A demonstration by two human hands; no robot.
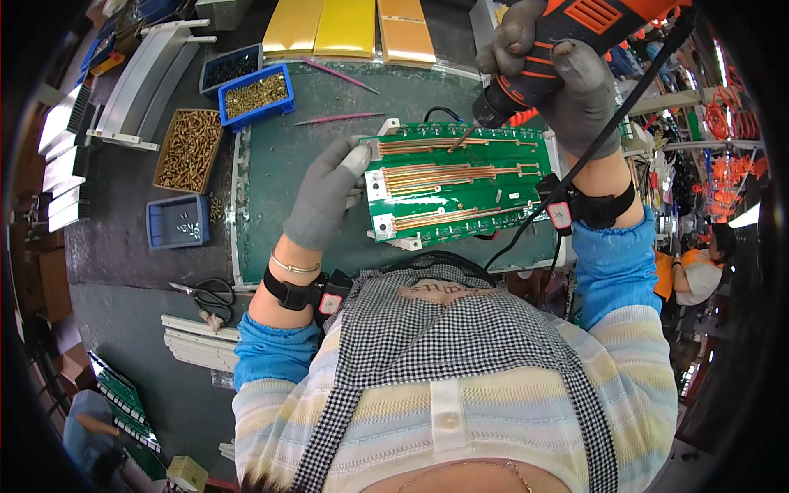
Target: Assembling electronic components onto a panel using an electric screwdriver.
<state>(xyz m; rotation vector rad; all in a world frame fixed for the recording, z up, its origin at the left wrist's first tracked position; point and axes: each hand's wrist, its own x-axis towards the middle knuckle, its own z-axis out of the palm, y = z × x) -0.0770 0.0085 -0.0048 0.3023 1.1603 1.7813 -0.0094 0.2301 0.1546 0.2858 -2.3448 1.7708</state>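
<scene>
From my distant seat I am seeing the green circuit board (460,203) lying in front of the body, its long axis running left to right. The left hand (326,197) is clamping its left end, thumb on top, so this hand is nearer. The right hand (582,100) is gripping the power drill (567,34) beyond the board; the bit (463,138) is pointing leftward and nearer, at the far copper-coloured bars (415,148). Whether it is touching, I cannot tell.

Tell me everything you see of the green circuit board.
The green circuit board looks glossy, with three lengthwise groups of copper-coloured strips and white pads at its left end. It lies crosswise over the mat. The left grip holds its left edge; the tool bit points at the upper strips, contact unclear.
</scene>
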